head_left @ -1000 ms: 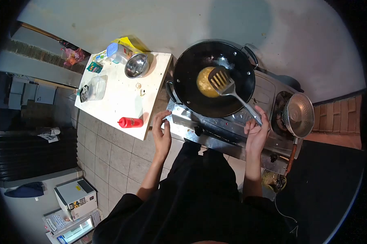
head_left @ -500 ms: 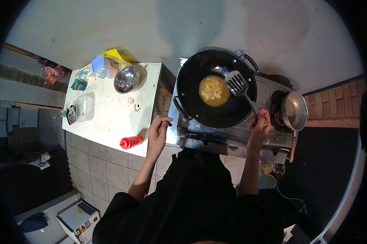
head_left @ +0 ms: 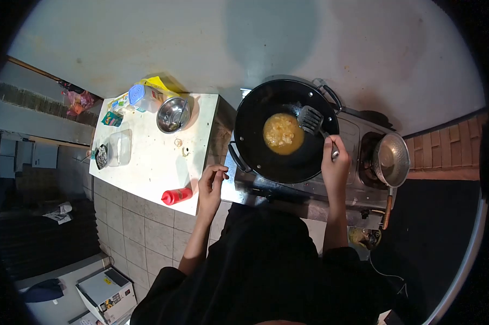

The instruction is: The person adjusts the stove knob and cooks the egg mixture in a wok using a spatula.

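Note:
My right hand (head_left: 335, 161) is closed round the handle of a slotted spatula (head_left: 310, 120). The spatula's dark head rests against the inner right side of a black wok (head_left: 252, 157). A yellow-brown mass with lumps in liquid, possibly egg (head_left: 283, 133), lies in the bottom of the wok, just left of the spatula head. My left hand (head_left: 212, 183) hovers between the white table and the stove, fingers loosely bent, thumb apart, holding nothing that I can see. Nearest to it are the wok's left handle (head_left: 239, 158) and a red squeeze bottle (head_left: 176, 196) lying on its side.
On the stove (head_left: 350, 146), right of the wok, a hammered metal saucepan (head_left: 392, 160) has its wooden handle pointing toward me. The white table (head_left: 152, 157) at left carries a steel bowl (head_left: 173, 115), a clear plastic container (head_left: 120, 147), a blue-lidded tub (head_left: 141, 97) and small scraps.
My right hand has moved up and slightly left, and the spatula head now sits lower and tilted differently in the wok. The left hand stays nearly the same. The whole view has shifted a little.

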The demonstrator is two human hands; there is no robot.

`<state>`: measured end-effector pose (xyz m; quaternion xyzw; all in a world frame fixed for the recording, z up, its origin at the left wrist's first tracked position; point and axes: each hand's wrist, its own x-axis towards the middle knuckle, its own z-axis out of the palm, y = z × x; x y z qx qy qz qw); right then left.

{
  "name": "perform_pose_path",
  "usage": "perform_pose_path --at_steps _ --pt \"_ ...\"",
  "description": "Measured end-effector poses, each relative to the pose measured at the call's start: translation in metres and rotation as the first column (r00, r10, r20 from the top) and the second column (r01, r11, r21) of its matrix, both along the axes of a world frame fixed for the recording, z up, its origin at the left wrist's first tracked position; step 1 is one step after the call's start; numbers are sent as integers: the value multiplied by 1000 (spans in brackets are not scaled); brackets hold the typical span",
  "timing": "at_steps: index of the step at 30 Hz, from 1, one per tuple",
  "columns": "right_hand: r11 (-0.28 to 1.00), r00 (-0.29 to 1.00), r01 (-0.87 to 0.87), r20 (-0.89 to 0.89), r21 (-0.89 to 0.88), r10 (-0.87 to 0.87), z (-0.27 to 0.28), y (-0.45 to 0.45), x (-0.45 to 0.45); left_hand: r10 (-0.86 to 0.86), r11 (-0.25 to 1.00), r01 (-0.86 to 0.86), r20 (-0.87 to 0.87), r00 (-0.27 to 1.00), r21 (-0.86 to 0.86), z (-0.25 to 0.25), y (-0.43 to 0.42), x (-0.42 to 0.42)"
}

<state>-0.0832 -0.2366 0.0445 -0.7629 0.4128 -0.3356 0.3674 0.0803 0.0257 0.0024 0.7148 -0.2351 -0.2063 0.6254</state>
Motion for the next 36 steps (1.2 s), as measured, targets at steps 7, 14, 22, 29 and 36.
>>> perform_pose_path --at_steps 7,14,22,29,36 --pt "997 991 -48 -125 -55 41 27 -26 1 71 997 -73 66 995 23 -7 -16 -19" --pt "987 981 -107 -150 118 124 30 -23 -7 76 994 -89 177 981 70 1 -25 -22" --pt "975 971 -215 -93 61 220 21 -20 -10 -31 972 -57 362 931 230 8 -32 -28" --pt "925 896 -380 -239 27 375 41 -31 -7 30 964 -128 383 923 234 4 -36 -36" --pt "899 844 -436 -326 42 425 51 -38 2 58 956 -165 397 916 242 4 -41 -36"
